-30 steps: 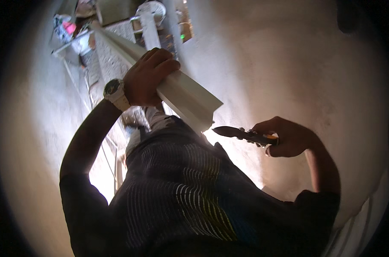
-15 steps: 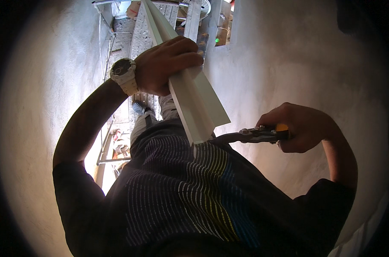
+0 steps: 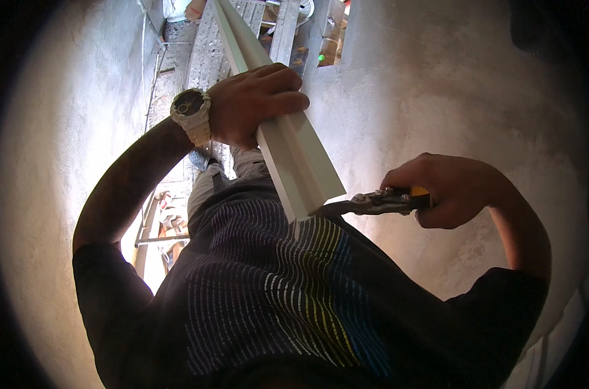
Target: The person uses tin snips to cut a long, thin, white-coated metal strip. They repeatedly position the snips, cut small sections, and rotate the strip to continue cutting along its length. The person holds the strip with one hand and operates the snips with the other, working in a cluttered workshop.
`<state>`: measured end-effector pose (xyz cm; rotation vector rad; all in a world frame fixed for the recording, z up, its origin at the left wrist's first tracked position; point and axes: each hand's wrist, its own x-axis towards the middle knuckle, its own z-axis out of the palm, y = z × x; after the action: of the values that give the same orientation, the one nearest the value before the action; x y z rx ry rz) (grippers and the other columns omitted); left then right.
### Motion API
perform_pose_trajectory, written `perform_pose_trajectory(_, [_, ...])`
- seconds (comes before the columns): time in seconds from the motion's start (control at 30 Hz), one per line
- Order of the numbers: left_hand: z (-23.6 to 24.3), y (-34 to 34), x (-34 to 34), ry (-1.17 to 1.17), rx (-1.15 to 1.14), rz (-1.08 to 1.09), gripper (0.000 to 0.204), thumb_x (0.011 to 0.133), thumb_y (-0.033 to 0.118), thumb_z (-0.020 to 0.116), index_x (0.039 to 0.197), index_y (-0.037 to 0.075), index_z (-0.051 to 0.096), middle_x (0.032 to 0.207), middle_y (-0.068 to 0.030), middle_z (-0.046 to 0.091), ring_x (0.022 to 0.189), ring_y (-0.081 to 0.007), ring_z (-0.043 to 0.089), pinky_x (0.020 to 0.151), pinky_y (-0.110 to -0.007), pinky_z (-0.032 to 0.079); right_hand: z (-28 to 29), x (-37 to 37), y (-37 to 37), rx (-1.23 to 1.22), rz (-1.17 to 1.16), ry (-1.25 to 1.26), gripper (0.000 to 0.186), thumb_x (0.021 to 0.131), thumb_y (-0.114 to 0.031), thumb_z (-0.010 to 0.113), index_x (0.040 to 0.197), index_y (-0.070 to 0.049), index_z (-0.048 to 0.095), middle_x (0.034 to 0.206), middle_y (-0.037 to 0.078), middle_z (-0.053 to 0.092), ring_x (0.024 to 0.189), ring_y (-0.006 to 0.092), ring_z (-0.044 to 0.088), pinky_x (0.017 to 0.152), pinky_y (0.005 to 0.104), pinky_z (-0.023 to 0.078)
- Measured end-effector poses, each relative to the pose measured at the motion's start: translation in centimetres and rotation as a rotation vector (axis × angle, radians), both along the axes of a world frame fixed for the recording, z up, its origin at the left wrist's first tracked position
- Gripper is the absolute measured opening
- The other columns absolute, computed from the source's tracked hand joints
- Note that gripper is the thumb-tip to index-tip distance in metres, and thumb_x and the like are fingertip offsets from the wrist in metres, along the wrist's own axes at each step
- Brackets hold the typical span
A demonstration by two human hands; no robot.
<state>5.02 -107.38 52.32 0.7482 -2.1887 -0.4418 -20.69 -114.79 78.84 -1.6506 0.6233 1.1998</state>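
Note:
My left hand [image 3: 262,104], with a white watch [image 3: 191,110] on its wrist, grips a long white angled metal or plastic profile [image 3: 301,162] that slants from the top down toward my body. My right hand [image 3: 456,191] is closed on dark snips with a yellow handle [image 3: 382,202]. The snips' blades meet the lower end of the profile at its edge, where a narrow strip hangs down. Whether the blades are fully closed there cannot be told.
Textured scaffold planks [image 3: 196,52] run below me, with metal tubes [image 3: 161,238] at the left. Plain plastered walls [image 3: 437,97] rise on both sides. A small opening [image 3: 333,29] sits in the right wall, and assorted clutter [image 3: 173,217] lies below at the lower left.
The profile has turned steeper, and the snips have moved from just off its lower end onto it. A narrow strip now hangs from that end. My right hand has shifted rightward and up.

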Motion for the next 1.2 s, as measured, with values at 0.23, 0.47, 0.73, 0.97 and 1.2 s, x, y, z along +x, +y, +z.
perform_pose_trajectory(0.23, [-0.9,-0.1,0.1,-0.040,0.005,0.018,0.096,0.049,0.019,0.105,0.132,0.016,0.056,0.128,-0.0131,0.061,0.124,-0.0359,0.064,0.105,-0.053,0.061,-0.3,1.1,0.7,-0.064,0.020,0.098,0.022,0.078,-0.002,0.069,0.099,-0.001,0.062,0.077,0.012,0.061,0.067,0.0249,0.058,0.064,0.0429,0.047])
perform_pose_trajectory(0.47, [-0.9,0.3,-0.2,-0.048,0.003,0.036,0.095,0.049,0.017,0.104,0.131,0.016,0.057,0.128,-0.0132,0.061,0.125,-0.0359,0.063,0.105,-0.053,0.061,0.8,0.1,3.1,-0.126,-0.104,0.169,0.020,0.081,-0.001,0.068,0.100,-0.002,0.060,0.078,0.011,0.061,0.068,0.0252,0.057,0.065,0.0433,0.047])
perform_pose_trajectory(0.73, [-0.6,0.0,-0.3,-0.024,0.027,0.021,0.095,0.049,0.020,0.105,0.132,0.018,0.057,0.128,-0.0117,0.061,0.124,-0.0350,0.064,0.106,-0.052,0.061,0.5,-2.7,4.5,-0.191,-0.166,0.059,0.020,0.080,-0.003,0.069,0.098,-0.003,0.060,0.072,0.011,0.059,0.062,0.0243,0.055,0.062,0.0426,0.046])
perform_pose_trajectory(0.97, [-0.4,0.1,-0.3,-0.069,0.034,0.002,0.095,0.050,0.024,0.106,0.132,0.018,0.058,0.127,-0.0120,0.061,0.123,-0.0349,0.065,0.108,-0.053,0.060,-0.2,-3.2,4.7,-0.230,-0.119,0.003,0.020,0.078,-0.003,0.071,0.093,-0.003,0.059,0.070,0.012,0.061,0.062,0.0262,0.061,0.062,0.0431,0.049])
perform_pose_trajectory(1.2, [-0.6,0.3,-0.1,-0.103,0.056,-0.025,0.092,0.051,0.021,0.104,0.132,0.017,0.060,0.130,-0.0141,0.062,0.125,-0.0355,0.064,0.108,-0.053,0.060,0.0,-2.0,2.6,-0.247,0.023,-0.010,0.021,0.076,-0.004,0.075,0.090,-0.007,0.061,0.072,0.012,0.064,0.068,0.0314,0.067,0.067,0.0458,0.052])
